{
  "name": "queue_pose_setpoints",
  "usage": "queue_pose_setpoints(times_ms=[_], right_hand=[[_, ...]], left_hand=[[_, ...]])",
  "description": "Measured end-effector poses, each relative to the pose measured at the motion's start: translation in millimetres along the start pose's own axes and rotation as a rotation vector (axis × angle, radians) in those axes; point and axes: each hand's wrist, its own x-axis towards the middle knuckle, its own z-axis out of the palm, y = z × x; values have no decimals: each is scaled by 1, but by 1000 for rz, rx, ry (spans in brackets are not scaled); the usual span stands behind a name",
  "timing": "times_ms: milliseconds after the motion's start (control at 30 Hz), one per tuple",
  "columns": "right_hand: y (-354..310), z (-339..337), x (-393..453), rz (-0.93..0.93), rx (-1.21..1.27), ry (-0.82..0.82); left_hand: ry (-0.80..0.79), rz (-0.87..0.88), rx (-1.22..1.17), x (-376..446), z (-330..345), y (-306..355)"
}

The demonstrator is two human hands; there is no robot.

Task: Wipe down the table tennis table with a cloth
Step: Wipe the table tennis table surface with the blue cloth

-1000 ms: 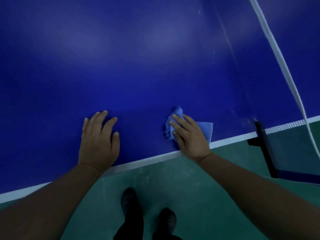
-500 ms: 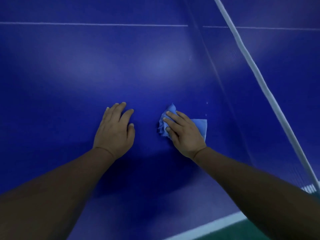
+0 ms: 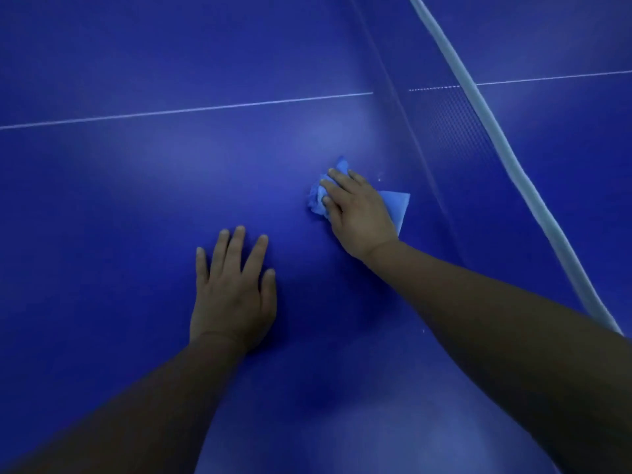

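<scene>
The blue table tennis table [image 3: 130, 200] fills the view. A light blue cloth [image 3: 397, 204] lies on it right of centre, bunched at its left end. My right hand [image 3: 359, 213] lies on top of the cloth and presses it onto the surface with nearly straight fingers; its thumb is hidden. My left hand [image 3: 234, 292] rests flat on the bare table, fingers spread, below and left of the cloth and apart from it.
The net with its white top band [image 3: 496, 131] runs diagonally down the right side, close to the cloth. A thin white centre line [image 3: 205, 109] crosses the table beyond both hands.
My right hand has pushed the cloth further across the table, away from the near edge. The view has moved forward, so the white edge line and the floor have dropped out of sight.
</scene>
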Motion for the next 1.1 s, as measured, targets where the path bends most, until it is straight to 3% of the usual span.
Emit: queue_pose_setpoints(times_ms=[133, 233, 433, 533, 667, 767, 900, 1100], right_hand=[[-3, 10, 55, 6, -72, 127], [-9, 13, 78, -27, -114, 123], [3, 5, 16, 58, -59, 48], [-26, 17, 5, -102, -38, 9], [-56, 33, 73, -277, -92, -97], [-32, 20, 123, -85, -233, -100], [24, 3, 93, 143, -356, -26], [-41, 27, 100, 211, -163, -70]], left_hand=[[-2, -21, -9, 5, 2, -1], [22, -18, -2, 6, 2, 0], [48, 0, 35, 8, 6, -2], [100, 6, 35, 9, 7, -3], [122, -6, 25, 8, 6, -1], [77, -14, 40, 7, 6, -2], [32, -23, 37, 8, 5, -2], [34, -12, 43, 7, 9, -4]])
